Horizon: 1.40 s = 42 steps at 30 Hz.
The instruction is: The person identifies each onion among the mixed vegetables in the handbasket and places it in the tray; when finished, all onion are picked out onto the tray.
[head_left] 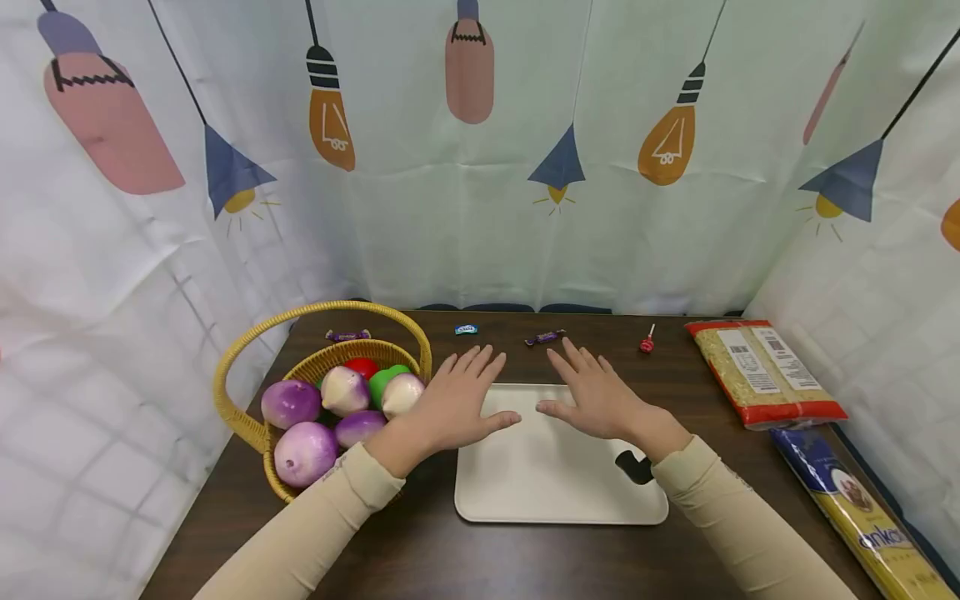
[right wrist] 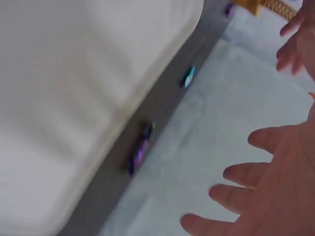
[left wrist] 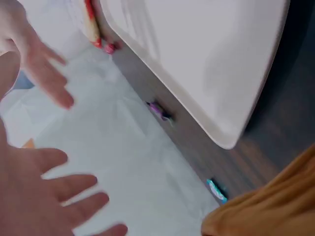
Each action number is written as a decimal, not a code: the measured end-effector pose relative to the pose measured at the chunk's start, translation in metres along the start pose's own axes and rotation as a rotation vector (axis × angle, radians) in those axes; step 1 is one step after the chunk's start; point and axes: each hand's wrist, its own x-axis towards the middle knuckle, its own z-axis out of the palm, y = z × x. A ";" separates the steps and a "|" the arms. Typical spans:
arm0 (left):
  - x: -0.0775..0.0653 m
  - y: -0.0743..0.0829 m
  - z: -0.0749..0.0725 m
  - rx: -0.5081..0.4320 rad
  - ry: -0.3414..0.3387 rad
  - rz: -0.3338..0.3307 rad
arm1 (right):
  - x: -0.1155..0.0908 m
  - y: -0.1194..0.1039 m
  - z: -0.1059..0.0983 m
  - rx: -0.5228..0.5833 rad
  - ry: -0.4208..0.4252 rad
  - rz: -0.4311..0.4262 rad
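Observation:
Both hands hover over a white tray (head_left: 555, 492) with their fingers spread and nothing held. My left hand (head_left: 459, 404) is above the tray's left edge, beside a wicker basket (head_left: 225, 400). In the basket lie purple-and-white onions (head_left: 306, 454), purple eggplant-like pieces (head_left: 291, 403), something red (head_left: 363, 367) and something green (head_left: 384, 379). My right hand (head_left: 603, 400) is over the tray's right half, thumb pointing toward the left hand. A black mark or piece (head_left: 634, 467) shows on the tray by the right wrist, partly hidden by the sleeve. Spread fingers also show in both wrist views.
Along the table's back lie a purple-wrapped candy (head_left: 348, 336), a small blue packet (head_left: 466, 329), another purple candy (head_left: 545, 337) and a red lollipop (head_left: 647, 343). At the right are a red-edged bag of grain (head_left: 765, 371) and a blue-and-yellow pasta pack (head_left: 862, 508). Patterned curtains (head_left: 465, 217) enclose the table.

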 end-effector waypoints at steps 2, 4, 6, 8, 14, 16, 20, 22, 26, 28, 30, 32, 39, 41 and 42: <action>-0.013 0.002 -0.001 -0.059 0.072 0.036 | -0.005 -0.006 0.010 0.073 0.010 -0.005; -0.026 0.001 -0.003 -0.125 0.201 0.074 | -0.009 -0.013 0.021 0.149 0.033 -0.029; -0.041 -0.002 -0.005 -0.192 0.367 0.088 | -0.014 -0.021 0.034 0.223 0.060 -0.052; -0.057 -0.009 -0.007 -0.286 0.559 0.079 | -0.016 -0.031 0.049 0.280 0.097 -0.087; -0.102 -0.039 -0.015 -0.621 1.324 -0.034 | -0.013 -0.067 0.081 0.477 0.234 -0.148; -0.117 -0.046 -0.018 -0.702 1.581 -0.114 | -0.009 -0.080 0.088 0.550 0.296 -0.171; -0.143 -0.065 -0.011 -0.782 1.775 -0.422 | 0.006 -0.102 0.096 0.704 0.369 -0.177; -0.152 -0.083 0.000 -0.848 1.696 -0.574 | 0.016 -0.113 0.097 0.784 0.378 -0.156; -0.161 -0.121 0.025 -1.165 1.399 -0.729 | 0.038 -0.130 0.095 0.887 0.409 -0.140; -0.161 -0.136 0.032 -1.291 1.257 -0.773 | 0.049 -0.137 0.094 0.897 0.426 -0.164; -0.160 -0.147 0.038 -1.324 1.135 -0.804 | 0.058 -0.143 0.093 0.901 0.441 -0.195; -0.160 -0.154 0.043 -1.286 1.052 -0.848 | 0.065 -0.148 0.094 0.905 0.452 -0.219; -0.162 -0.157 0.057 -1.245 1.116 -0.861 | 0.073 -0.161 0.101 0.862 0.456 -0.276; -0.162 -0.157 0.059 -1.241 1.149 -0.837 | 0.075 -0.162 0.103 0.791 0.460 -0.278; -0.162 -0.158 0.059 -1.244 1.162 -0.826 | 0.075 -0.162 0.104 0.757 0.465 -0.280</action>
